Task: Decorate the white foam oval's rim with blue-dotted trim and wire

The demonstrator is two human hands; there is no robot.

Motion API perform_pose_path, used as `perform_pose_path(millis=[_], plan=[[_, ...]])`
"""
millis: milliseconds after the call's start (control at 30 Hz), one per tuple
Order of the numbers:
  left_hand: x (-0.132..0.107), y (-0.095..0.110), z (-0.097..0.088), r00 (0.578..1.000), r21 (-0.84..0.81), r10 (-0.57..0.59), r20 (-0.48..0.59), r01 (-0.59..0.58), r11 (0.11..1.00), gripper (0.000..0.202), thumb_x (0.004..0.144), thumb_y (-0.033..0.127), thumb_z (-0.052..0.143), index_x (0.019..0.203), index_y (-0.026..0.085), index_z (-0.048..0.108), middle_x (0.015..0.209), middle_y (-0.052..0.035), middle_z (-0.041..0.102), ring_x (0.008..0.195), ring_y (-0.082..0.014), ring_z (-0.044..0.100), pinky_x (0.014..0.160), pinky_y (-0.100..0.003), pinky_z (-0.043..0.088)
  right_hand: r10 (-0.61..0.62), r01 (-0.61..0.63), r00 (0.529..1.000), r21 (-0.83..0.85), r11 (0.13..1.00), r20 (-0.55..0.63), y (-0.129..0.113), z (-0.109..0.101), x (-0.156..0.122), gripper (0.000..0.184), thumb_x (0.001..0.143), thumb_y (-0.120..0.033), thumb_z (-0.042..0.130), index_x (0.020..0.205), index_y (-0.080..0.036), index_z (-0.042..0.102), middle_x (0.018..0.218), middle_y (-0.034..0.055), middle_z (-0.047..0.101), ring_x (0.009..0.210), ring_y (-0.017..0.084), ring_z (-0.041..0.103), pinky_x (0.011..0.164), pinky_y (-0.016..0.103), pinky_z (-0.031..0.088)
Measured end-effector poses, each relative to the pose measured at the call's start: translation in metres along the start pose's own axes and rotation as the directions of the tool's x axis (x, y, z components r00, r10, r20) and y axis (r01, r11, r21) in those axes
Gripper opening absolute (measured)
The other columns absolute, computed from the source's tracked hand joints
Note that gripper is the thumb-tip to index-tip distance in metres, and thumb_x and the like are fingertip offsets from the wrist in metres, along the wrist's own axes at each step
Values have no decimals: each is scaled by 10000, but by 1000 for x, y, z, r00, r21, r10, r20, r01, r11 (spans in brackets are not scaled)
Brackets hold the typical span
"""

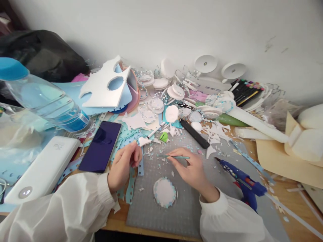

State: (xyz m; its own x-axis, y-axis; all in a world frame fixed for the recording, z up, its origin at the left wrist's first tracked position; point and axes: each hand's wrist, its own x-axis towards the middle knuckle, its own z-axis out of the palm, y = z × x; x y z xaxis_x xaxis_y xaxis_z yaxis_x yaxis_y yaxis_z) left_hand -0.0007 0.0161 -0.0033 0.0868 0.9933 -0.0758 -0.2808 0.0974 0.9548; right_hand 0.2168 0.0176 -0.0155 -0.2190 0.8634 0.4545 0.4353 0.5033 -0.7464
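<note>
My right hand [189, 168] pinches a thin teal tool [173, 156], its tip pointing left over the grey cutting mat [161, 211]. Just below both hands a white foam disc [165, 192] with small blue pieces around its rim lies on the mat. My left hand [124, 164] rests curled at the mat's left edge, on strips of light blue punched paper [131, 188]; whether it holds anything is hidden. Small paper scraps are scattered between the hands.
A dark phone [101, 147], a white power bank [40, 171] and a lying water bottle [45, 101] are left. A blue glue gun [242, 178] lies right. A black knife [194, 133], green clip [164, 136], foam discs [172, 113], markers [247, 90] and cut foam sheet [106, 84] crowd the back.
</note>
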Motion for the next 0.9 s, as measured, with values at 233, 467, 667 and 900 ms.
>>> perform_pose_path(millis=[233, 467, 667, 900], plan=[[0, -1, -3, 997, -3, -65, 42, 65, 998, 419, 926, 360, 417, 547, 187, 472, 526, 22, 409, 515, -124, 354, 525, -283, 283, 4, -10, 997, -77, 997, -78, 2, -7, -4, 89, 861, -148, 651, 854, -234, 673, 815, 31, 746, 772, 177, 715, 706, 306, 573], [-1, -3, -4, 994, 80, -69, 81, 62, 995, 379, 904, 352, 422, 574, 183, 503, 535, 20, 424, 518, -125, 374, 526, -291, 277, -4, 2, 997, -31, 1000, -74, 3, 1, -5, 94, 855, -136, 657, 867, -228, 676, 808, 30, 743, 763, 172, 713, 709, 300, 575], [0, -3, -4, 992, 71, -95, 84, 89, 993, 347, 894, 320, 426, 582, 185, 499, 540, 23, 419, 524, -125, 368, 534, -291, 278, 37, -42, 987, -30, 999, -157, 5, -3, -6, 103, 848, -136, 667, 875, -235, 676, 838, 35, 750, 803, 184, 721, 737, 313, 582], [2, -2, -2, 990, 70, -121, 67, 116, 991, 328, 872, 312, 448, 575, 183, 497, 524, 27, 414, 511, -118, 361, 525, -286, 270, -77, 59, 990, -146, 988, -120, 5, 0, -7, 126, 865, -115, 641, 893, -237, 660, 844, 38, 745, 795, 181, 708, 738, 331, 573]])
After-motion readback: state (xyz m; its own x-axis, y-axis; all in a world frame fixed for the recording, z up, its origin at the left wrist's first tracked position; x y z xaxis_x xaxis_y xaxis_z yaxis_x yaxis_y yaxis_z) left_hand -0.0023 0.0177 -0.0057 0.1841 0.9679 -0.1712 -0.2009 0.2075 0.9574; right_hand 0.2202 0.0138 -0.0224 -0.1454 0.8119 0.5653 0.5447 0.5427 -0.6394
